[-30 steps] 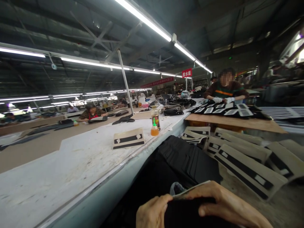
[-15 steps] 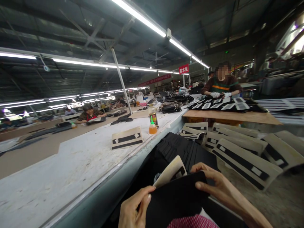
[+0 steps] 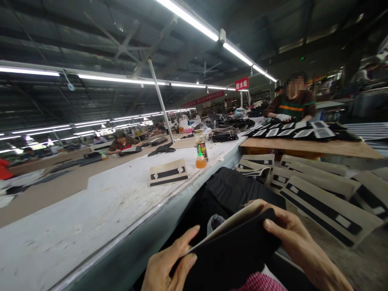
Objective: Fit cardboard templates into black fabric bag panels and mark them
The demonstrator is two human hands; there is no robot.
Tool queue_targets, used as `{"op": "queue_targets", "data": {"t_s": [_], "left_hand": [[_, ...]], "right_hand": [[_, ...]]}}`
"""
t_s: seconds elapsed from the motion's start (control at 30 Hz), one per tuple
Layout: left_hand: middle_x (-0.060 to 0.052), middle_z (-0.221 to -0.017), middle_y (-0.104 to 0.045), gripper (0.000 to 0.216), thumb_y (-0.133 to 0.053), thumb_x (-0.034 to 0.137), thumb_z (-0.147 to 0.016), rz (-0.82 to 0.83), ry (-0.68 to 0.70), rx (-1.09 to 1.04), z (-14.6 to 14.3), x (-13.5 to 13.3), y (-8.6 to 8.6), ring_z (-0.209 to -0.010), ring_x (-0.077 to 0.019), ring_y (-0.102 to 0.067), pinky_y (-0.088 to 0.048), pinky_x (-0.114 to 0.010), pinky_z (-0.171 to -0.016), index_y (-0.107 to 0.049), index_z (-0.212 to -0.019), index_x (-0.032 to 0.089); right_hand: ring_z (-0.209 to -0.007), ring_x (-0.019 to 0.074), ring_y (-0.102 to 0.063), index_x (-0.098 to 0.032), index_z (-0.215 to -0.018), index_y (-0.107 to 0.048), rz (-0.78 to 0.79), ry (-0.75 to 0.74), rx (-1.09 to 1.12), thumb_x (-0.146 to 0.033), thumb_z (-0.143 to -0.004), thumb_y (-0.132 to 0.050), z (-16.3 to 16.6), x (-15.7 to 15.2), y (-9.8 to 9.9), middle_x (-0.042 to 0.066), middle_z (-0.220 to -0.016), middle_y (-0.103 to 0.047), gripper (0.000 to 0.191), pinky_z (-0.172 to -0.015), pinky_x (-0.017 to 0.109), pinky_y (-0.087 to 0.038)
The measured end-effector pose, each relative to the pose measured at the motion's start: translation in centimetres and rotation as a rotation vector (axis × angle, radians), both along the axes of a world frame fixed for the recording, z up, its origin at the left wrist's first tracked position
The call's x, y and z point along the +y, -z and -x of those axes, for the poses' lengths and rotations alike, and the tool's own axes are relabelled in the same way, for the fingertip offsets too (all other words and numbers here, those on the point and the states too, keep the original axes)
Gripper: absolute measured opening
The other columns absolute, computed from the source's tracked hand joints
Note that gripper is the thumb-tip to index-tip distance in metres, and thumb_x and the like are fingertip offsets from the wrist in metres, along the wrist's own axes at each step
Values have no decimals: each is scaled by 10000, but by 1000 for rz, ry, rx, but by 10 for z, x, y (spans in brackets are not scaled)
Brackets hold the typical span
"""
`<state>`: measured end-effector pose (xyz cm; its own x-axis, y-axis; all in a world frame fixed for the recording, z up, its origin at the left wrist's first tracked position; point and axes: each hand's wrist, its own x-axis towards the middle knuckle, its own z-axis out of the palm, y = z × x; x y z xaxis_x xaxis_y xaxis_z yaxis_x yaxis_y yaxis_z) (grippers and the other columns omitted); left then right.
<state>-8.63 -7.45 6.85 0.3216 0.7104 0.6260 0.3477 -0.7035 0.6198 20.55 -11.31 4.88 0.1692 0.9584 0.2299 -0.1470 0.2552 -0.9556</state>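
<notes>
Apparently, the black sheet (image 3: 230,250) is held up together with a beige sheet (image 3: 251,209) behind it, on the person's side of the counter (image 3: 106,218), beyond its long edge. The left hand (image 3: 169,264) has its grip around the corner nearer to the counter, thumb in front and index finger lifted away; the right hand (image 3: 294,232) pinches the end away from the counter, thumb in front, fingers behind. To handle this pair well, I judge, both thumbs should press equally, so the black sheet does not bow, and the beige edge showing above it deserves attention, because one layer may slide on the other. Beside the counter lies a black stack (image 3: 239,188), which is better not brushed; an orange bottle (image 3: 200,161) stands on the counter, near its edge.
</notes>
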Motion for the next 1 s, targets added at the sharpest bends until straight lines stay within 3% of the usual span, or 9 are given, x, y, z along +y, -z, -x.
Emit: {"op": "queue_targets", "data": {"t_s": [0.17, 0.33, 0.53, 0.7, 0.83, 1.0], "left_hand": [[-35, -1032, -829, 248, -616, 246, -942, 34, 54, 157, 4, 2, -11, -916, -174, -794, -586, -138, -774, -791, -1118, 252], [31, -912, -837, 206, -642, 232, -906, 60, 25, -8, -6, -4, -14, -780, -136, -790, -564, -114, -683, -816, -990, 306], [31, -719, -803, 270, -618, 484, -932, 90, 42, -65, -12, -15, -17, -558, -124, -715, -538, -161, -589, -821, -893, 310], [42, -671, -739, 214, -581, 325, -943, 127, 52, 129, -4, -8, -26, -554, -130, -669, -491, -186, -559, -768, -856, 269], [21, -767, -687, 213, -488, 236, -974, 45, 15, 334, -7, -2, -27, -713, -141, -678, -490, -209, -657, -667, -859, 235], [-10, -831, -634, 230, -375, 243, -1003, 59, -92, 174, -29, -13, -20, -770, -163, -653, -482, -265, -736, -592, -928, 224]], "right_hand": [[-755, 234, -672, -221, -901, -819, -8, 191, -81, -571, -697, -832, -4, -2, 4, 66, -890, -753, 405, -642, 306, -551], [-742, 237, -673, -249, -860, -821, 29, 305, -46, -593, -597, -882, -4, -1, 1, 63, -816, -771, 437, -632, 291, -549], [-666, 191, -642, -222, -756, -787, 22, 271, 54, -546, -580, -910, 2, 7, -8, 37, -755, -713, 389, -598, 266, -547], [-656, 192, -620, -221, -737, -781, -43, 310, -7, -555, -579, -905, 2, 6, -9, 41, -772, -690, 389, -551, 260, -540], [-722, 213, -630, -239, -762, -799, -98, 311, -137, -525, -664, -867, -1, -2, -7, 51, -853, -703, 309, -562, 253, -532], [-754, 199, -624, -292, -800, -813, -129, 296, -112, -489, -707, -863, 0, -7, -14, 37, -893, -698, 224, -585, 232, -527]]}}
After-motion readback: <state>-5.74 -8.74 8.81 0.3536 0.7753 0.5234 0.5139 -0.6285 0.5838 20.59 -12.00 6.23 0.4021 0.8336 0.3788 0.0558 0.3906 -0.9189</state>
